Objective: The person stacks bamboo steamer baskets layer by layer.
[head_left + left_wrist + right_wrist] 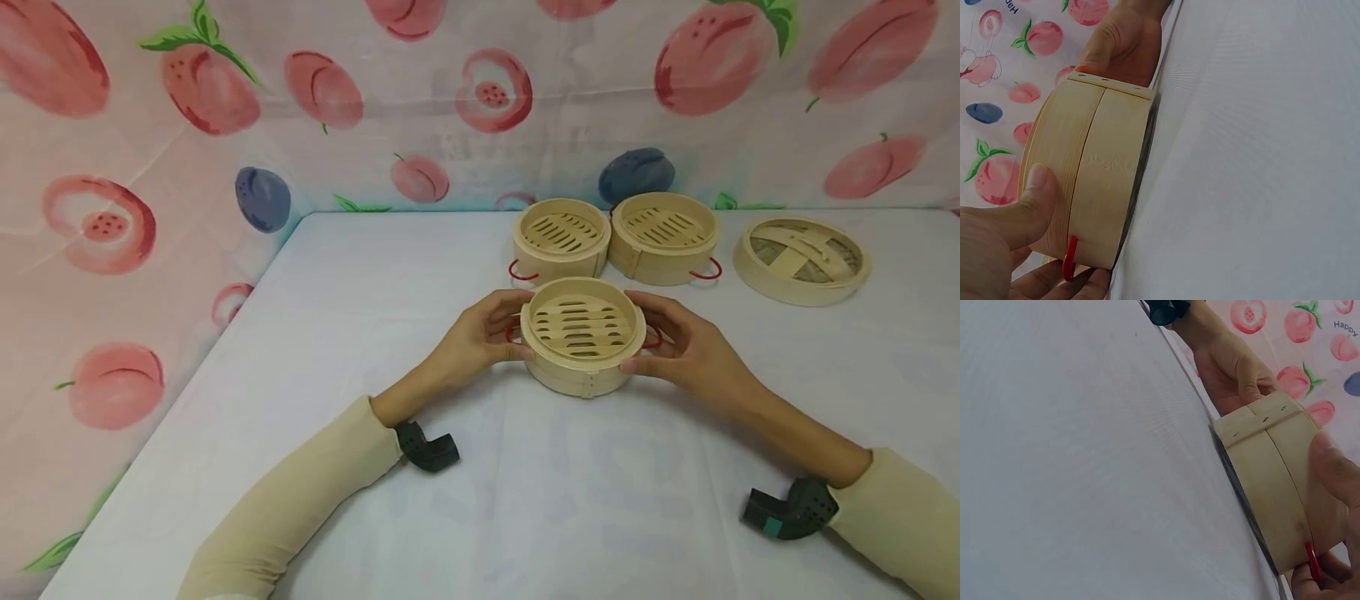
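Both hands hold a round bamboo steamer basket (583, 380) with a slatted floor and red side loops, low at the white tabletop. My left hand (491, 329) grips its left side, thumb on the front wall and fingers behind, around the red loop (1069, 257). On the opposite side my right hand (686, 346) grips it the same way, its thumb (1329, 459) pressed to the wall near the other red loop (1313, 562). The basket's slatted inside faces up in the head view; a dark shadow lines its lower edge in both wrist views.
Behind the held basket stand two more steamer baskets, a left one (558, 268) and a right one (667, 268), side by side. A woven bamboo lid (798, 287) lies to their right. The white table (360, 283) meets a peach-print cloth (360, 167) at the back and left.
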`<state>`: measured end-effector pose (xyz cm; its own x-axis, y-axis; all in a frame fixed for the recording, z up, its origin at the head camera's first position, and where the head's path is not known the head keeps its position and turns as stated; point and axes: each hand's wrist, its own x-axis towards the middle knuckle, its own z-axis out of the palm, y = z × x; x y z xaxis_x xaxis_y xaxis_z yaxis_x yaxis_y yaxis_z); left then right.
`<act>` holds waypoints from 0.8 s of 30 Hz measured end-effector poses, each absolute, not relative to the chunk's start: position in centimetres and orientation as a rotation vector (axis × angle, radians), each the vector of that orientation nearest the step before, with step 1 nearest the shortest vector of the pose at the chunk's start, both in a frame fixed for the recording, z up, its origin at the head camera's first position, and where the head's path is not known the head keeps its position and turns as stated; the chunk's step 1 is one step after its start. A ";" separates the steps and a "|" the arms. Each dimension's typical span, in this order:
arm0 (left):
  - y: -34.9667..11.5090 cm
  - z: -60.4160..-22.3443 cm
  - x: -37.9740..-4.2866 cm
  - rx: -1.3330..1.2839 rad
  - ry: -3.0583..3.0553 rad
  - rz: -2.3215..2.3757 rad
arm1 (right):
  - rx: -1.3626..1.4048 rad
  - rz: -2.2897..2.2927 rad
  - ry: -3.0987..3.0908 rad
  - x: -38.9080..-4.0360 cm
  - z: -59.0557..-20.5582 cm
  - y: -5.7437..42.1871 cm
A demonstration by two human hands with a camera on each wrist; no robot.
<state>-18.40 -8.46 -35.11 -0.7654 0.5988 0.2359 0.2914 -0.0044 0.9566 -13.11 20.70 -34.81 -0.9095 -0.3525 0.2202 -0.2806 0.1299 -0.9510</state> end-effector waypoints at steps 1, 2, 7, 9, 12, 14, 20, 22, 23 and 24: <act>-8.5 -35.1 -18.4 0.940 2.031 1.844 | -0.656 -1.934 2.311 -13.1 -34.8 20.7; -8.4 -35.1 -18.4 0.947 2.030 1.844 | -0.663 -1.941 2.300 -13.2 -34.9 20.7; -8.5 -35.0 -18.4 0.970 2.053 1.826 | -0.706 -1.970 2.261 -13.3 -35.2 20.7; -8.5 -35.0 -18.3 0.975 2.063 1.819 | -0.716 -1.975 2.255 -13.3 -35.4 20.7; -8.6 -35.1 -18.3 0.984 2.064 1.815 | -0.715 -1.969 2.266 -13.3 -35.5 20.7; -8.6 -35.2 -18.4 0.993 2.058 1.818 | -0.710 -1.952 2.288 -13.3 -35.5 20.7; -8.7 -35.3 -18.5 1.012 2.023 1.820 | -0.695 -1.874 2.384 -13.3 -35.4 20.7; -8.7 -35.2 -18.5 1.010 2.012 1.813 | -0.696 -1.866 2.397 -13.4 -35.4 20.7; -8.7 -35.2 -18.5 1.010 2.009 1.809 | -0.697 -1.865 2.400 -13.4 -35.4 20.6; -8.7 -35.1 -18.5 1.009 2.006 1.805 | -0.701 -1.869 2.397 -13.4 -35.4 20.6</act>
